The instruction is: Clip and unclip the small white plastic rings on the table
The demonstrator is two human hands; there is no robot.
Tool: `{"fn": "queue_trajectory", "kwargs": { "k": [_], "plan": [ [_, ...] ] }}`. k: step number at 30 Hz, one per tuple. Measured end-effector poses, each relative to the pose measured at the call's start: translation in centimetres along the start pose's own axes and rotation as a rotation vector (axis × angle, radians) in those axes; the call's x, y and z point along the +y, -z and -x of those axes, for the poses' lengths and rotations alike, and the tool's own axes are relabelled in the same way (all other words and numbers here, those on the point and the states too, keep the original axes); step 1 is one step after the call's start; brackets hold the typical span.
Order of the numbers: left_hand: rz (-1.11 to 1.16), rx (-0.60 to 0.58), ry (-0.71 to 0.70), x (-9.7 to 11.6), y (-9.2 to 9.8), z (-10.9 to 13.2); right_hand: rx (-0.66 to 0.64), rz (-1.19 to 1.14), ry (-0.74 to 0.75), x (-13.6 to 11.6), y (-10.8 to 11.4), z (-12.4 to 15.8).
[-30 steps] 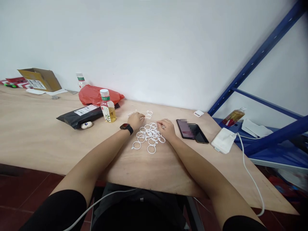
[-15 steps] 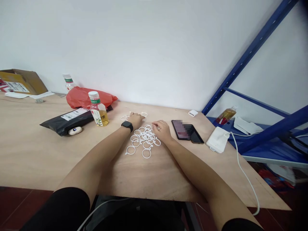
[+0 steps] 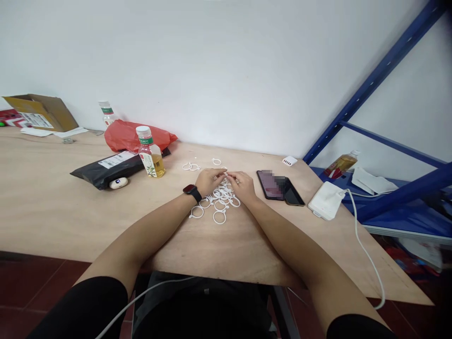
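My left hand [image 3: 209,181], with a black watch [image 3: 192,192] on its wrist, meets my right hand [image 3: 242,185] over a pile of white rings [image 3: 219,205]. The fingertips of both hands are pinched together around a white ring, mostly covered by the fingers. Each ring in the pile has a small knob or eyelet on its edge. Part of the pile is hidden beneath my hands. Beyond my left hand lie two overlapping white rings [image 3: 191,166] and, farther right, another white ring [image 3: 216,161].
Left of my hands are a drink bottle [image 3: 151,157], a black parcel bag [image 3: 102,168], a small white case [image 3: 118,183] and a red plastic bag [image 3: 123,134]. Two phones [image 3: 270,186] and a white power adapter [image 3: 326,200] with a cable lie right, near a blue rack [image 3: 374,61].
My left hand has drawn back from the far rings toward my right hand, and their fingertips now meet above the pile. The view has shifted slightly.
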State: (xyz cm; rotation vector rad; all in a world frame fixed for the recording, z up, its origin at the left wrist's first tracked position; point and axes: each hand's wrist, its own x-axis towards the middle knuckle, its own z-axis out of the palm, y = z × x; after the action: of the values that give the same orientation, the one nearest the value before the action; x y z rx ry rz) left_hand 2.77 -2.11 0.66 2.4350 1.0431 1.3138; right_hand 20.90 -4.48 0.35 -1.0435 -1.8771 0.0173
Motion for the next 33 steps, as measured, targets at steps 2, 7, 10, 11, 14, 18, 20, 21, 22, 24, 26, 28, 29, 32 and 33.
{"fn": "queue_trajectory", "kwargs": {
  "k": [2, 7, 10, 11, 14, 18, 20, 21, 22, 24, 26, 28, 29, 32, 33],
  "plan": [
    [-0.015, -0.002, 0.001, 0.0, 0.0, -0.1, -0.008, -0.008, 0.010, -0.1, 0.0, 0.1],
    [-0.023, -0.011, -0.020, 0.2, 0.2, -0.2, -0.026, 0.009, 0.031, -0.2, 0.1, 0.0],
    [-0.020, -0.005, -0.025, 0.6, 0.3, -0.2, -0.018, 0.009, 0.038, -0.3, 0.2, 0.0],
    [-0.022, -0.004, -0.028, 0.7, 0.3, -0.2, -0.012, 0.009, 0.039, -0.3, 0.2, 0.0],
    [-0.040, -0.006, -0.030, 1.1, 0.3, -0.2, -0.007, 0.012, 0.045, -0.4, 0.2, 0.0],
    [-0.098, -0.064, -0.026, 0.8, 1.1, -0.5, 0.021, 0.002, 0.004, -0.8, 0.0, 0.0],
    [-0.183, -0.069, 0.030, -0.1, 1.9, -0.6, 0.027, -0.011, -0.004, -1.0, 0.0, 0.0],
    [-0.243, -0.047, 0.102, -0.7, 2.5, -0.6, 0.020, -0.016, 0.011, -1.0, 0.1, 0.1],
    [-0.309, -0.004, 0.199, -1.5, 3.0, -0.6, 0.007, -0.018, 0.036, -1.1, 0.1, 0.1],
    [-0.437, 0.063, 0.415, -3.3, 4.1, -0.3, -0.020, -0.007, 0.085, -1.0, 0.3, 0.1],
    [-0.525, 0.054, 0.593, -5.0, 5.0, 0.1, -0.026, 0.022, 0.098, -0.9, 0.4, 0.2],
    [-0.579, 0.017, 0.720, -6.3, 5.5, 0.6, -0.023, 0.050, 0.085, -0.8, 0.4, 0.1],
    [-0.589, -0.007, 0.758, -6.7, 5.6, 0.8, -0.023, 0.058, 0.080, -0.7, 0.3, 0.1],
    [-0.584, -0.070, 0.769, -7.4, 5.6, 1.0, -0.034, 0.056, 0.078, -0.7, 0.2, 0.2],
    [-0.574, -0.075, 0.766, -7.4, 5.6, 0.9, -0.034, 0.050, 0.076, -0.7, 0.2, 0.2]
  ]
}}
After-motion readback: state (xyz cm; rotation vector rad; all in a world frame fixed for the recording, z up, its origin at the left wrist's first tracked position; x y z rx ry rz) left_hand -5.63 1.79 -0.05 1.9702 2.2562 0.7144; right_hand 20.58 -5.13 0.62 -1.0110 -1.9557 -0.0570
